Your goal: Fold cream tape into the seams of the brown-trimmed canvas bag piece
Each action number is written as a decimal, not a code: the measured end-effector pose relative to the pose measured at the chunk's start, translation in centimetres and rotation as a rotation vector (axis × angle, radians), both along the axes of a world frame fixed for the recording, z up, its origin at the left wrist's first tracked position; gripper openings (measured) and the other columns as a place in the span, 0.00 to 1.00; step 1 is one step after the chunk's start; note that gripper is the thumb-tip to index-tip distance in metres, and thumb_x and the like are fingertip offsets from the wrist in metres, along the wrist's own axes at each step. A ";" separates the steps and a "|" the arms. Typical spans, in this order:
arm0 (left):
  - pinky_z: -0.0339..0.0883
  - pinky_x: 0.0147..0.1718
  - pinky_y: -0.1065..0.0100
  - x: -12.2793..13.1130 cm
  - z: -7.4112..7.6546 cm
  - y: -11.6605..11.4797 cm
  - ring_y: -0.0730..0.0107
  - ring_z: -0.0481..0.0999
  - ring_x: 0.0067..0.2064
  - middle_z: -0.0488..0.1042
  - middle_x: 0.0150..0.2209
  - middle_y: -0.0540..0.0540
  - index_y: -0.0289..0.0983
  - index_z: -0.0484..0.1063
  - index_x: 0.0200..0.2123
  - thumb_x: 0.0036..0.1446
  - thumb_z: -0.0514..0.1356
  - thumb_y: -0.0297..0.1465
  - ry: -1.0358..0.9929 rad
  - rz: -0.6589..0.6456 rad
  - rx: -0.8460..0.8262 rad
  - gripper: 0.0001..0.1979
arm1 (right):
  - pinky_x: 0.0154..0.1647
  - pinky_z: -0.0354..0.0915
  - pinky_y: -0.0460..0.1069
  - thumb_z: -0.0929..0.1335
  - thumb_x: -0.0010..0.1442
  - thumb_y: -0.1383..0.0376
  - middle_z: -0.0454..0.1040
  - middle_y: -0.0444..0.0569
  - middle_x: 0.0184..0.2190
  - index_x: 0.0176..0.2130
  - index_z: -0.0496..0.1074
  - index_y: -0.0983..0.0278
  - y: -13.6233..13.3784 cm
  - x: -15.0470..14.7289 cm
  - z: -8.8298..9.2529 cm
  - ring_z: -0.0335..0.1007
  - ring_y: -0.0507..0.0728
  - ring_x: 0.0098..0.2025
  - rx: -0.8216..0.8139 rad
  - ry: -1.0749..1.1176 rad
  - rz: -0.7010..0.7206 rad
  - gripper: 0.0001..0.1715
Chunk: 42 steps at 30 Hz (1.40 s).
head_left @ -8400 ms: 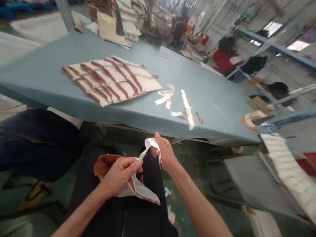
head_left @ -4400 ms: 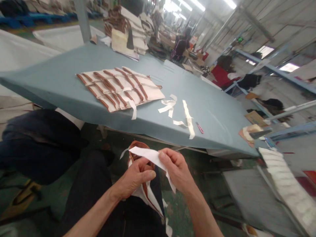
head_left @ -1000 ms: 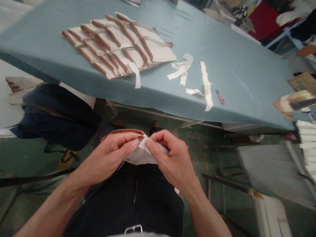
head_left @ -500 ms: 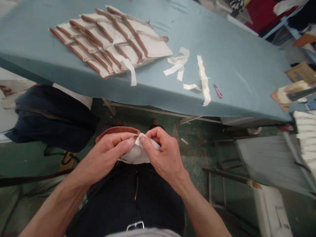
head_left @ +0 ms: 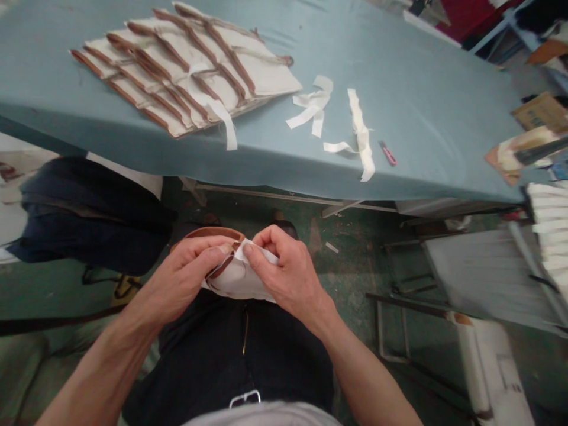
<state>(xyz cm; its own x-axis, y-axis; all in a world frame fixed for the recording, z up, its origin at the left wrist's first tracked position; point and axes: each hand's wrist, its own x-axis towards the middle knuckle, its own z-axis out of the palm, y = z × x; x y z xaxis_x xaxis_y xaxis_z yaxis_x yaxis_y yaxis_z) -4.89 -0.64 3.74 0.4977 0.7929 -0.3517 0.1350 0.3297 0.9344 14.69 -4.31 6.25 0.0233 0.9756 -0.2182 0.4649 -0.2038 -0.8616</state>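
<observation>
Below the near edge of the blue-green surface point(head_left: 421, 118), a cream fabric piece with brown trim point(head_left: 233, 284) is held in front of the person's black trousers point(head_left: 266, 343), and both hands are upon it. The left hand point(head_left: 195, 263) grasps this piece at its edge, close to the brown band, with the thumb pressing against the fingers. The right hand point(head_left: 286, 269) pinches a narrow white strip point(head_left: 240, 253) against the same fabric. How the fingers are placed behind the cloth, I cannot tell.

On the left part of the surface, overlapping cream pieces with brown edges point(head_left: 164, 74) lie in rows, and one loose white strip point(head_left: 227, 127) is draped over them, its end reaching the near edge of the surface. On the middle part lie several crossed white strips point(head_left: 313, 106). Right of the surface's middle lie a long crinkled strip point(head_left: 361, 136) and, near it, a small pink-handled cutter point(head_left: 389, 155). Below the left part of the surface is a dark blue cloth heap point(head_left: 89, 207).
</observation>
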 end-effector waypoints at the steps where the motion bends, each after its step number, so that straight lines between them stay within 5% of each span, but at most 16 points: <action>1: 0.70 0.36 0.72 -0.1 -0.2 0.0 0.64 0.76 0.38 0.82 0.37 0.48 0.39 0.86 0.37 0.69 0.62 0.41 0.014 0.021 0.001 0.16 | 0.32 0.54 0.49 0.68 0.67 0.53 0.72 0.38 0.23 0.34 0.70 0.59 0.0 0.0 0.0 0.64 0.52 0.25 0.003 -0.002 0.004 0.14; 8: 0.70 0.31 0.72 0.4 0.1 -0.1 0.65 0.78 0.34 0.82 0.33 0.49 0.38 0.84 0.37 0.61 0.67 0.40 0.023 0.041 -0.017 0.12 | 0.31 0.54 0.48 0.69 0.67 0.54 0.70 0.37 0.22 0.33 0.68 0.59 0.0 0.2 -0.3 0.62 0.51 0.24 0.023 0.032 0.015 0.13; 15: 0.66 0.27 0.72 2.1 1.4 -0.8 0.68 0.75 0.28 0.80 0.27 0.49 0.36 0.79 0.27 0.56 0.61 0.36 0.246 0.127 0.248 0.12 | 0.29 0.53 0.48 0.69 0.67 0.53 0.69 0.37 0.22 0.33 0.68 0.59 -0.1 0.0 -1.0 0.61 0.51 0.23 0.008 0.085 0.027 0.14; 27: 0.70 0.27 0.71 3.3 1.2 -2.9 0.67 0.81 0.27 0.84 0.28 0.50 0.36 0.84 0.33 0.58 0.57 0.34 0.392 0.289 0.440 0.14 | 0.28 0.54 0.48 0.69 0.60 0.51 0.66 0.37 0.21 0.30 0.67 0.59 -0.2 -1.0 -1.8 0.59 0.51 0.24 -0.076 0.194 -0.109 0.16; 34: 0.66 0.26 0.70 2.7 1.0 -2.3 0.67 0.76 0.27 0.79 0.26 0.51 0.38 0.79 0.28 0.57 0.54 0.31 0.334 0.205 0.418 0.13 | 0.23 0.51 0.45 0.70 0.55 0.50 0.64 0.37 0.20 0.28 0.66 0.60 0.2 -0.9 -2.6 0.56 0.49 0.23 -0.242 0.463 -0.097 0.18; 42: 0.66 0.28 0.70 1.8 3.1 -0.7 0.66 0.74 0.29 0.78 0.29 0.50 0.38 0.78 0.30 0.60 0.55 0.34 0.215 -0.030 0.321 0.13 | 0.22 0.50 0.44 0.72 0.57 0.50 0.65 0.37 0.20 0.28 0.64 0.60 0.1 -0.7 -2.1 0.56 0.49 0.22 -0.243 0.520 -0.098 0.20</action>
